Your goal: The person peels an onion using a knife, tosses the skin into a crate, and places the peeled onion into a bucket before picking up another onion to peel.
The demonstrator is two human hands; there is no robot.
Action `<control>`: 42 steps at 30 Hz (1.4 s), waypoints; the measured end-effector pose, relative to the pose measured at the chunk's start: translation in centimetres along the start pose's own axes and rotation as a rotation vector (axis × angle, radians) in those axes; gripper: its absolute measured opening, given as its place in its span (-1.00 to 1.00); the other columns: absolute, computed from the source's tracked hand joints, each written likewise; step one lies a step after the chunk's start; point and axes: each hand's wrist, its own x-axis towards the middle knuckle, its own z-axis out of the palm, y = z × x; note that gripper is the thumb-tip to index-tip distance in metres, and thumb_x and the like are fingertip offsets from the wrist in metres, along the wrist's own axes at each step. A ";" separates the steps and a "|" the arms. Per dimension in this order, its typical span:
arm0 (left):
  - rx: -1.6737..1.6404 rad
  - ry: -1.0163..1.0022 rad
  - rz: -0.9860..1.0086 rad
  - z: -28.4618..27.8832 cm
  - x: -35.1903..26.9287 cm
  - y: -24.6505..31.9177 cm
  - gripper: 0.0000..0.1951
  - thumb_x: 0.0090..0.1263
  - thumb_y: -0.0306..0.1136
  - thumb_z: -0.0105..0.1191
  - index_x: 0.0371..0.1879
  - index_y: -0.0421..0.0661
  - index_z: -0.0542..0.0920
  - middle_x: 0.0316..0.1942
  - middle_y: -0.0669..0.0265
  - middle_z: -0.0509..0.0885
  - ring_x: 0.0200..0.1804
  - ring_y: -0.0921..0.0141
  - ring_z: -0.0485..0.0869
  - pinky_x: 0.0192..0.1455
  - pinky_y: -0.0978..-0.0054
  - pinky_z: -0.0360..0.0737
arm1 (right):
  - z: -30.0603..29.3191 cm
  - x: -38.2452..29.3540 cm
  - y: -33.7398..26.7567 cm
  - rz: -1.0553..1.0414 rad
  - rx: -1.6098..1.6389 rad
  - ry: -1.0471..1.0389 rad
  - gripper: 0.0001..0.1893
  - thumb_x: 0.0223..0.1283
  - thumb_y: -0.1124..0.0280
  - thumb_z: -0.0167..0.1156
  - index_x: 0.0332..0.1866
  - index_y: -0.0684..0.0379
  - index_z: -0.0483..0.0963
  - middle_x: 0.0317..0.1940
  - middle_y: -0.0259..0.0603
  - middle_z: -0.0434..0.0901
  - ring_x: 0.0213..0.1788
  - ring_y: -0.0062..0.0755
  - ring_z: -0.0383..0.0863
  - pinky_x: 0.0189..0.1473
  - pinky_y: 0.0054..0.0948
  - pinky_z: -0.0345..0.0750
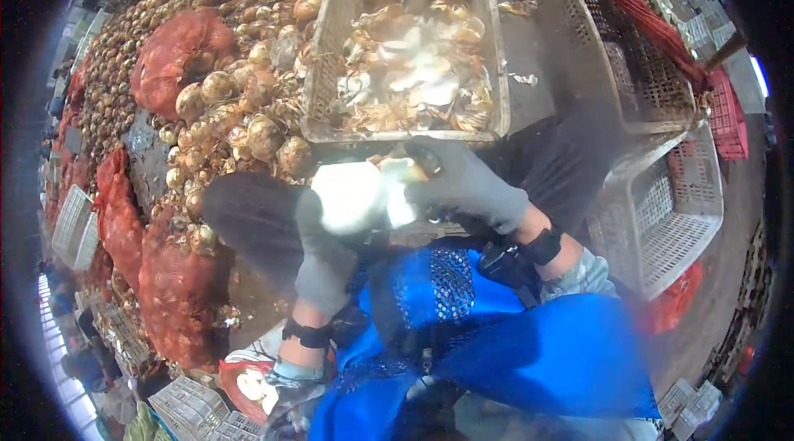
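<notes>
A peeled white onion (348,198), washed out by glare, rests in my left hand (325,261), which wears a grey glove. Close beside it, my right hand (471,183), also gloved in grey, has its fingers curled around a pale piece of onion peel (400,189). Blur hides whether the right hand also holds a small tool. Both hands are above my lap, just on the near side of a white plastic crate (406,137). Onion skins (415,81) fill the bottom of that crate.
Unpeeled onions (263,137) are heaped at the left, with red mesh sacks (180,59) among them. Plastic crates (676,217) stand at the right, one with red netting (645,13) across it. A red bag (248,388) of white peeled onions lies at lower left.
</notes>
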 end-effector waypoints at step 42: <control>-0.489 -0.143 0.291 -0.5 -2.4 2.1 -0.51 0.32 -0.16 0.05 0.18 -0.08 0.32 0.10 0.19 0.47 0.15 0.25 0.43 0.22 0.25 0.38 | 5.4 -0.5 -4.3 -0.585 -1.006 0.198 -0.31 -0.21 0.39 0.32 0.19 0.07 0.27 -0.30 -0.12 0.49 -0.26 -0.19 0.58 -0.34 -0.30 0.52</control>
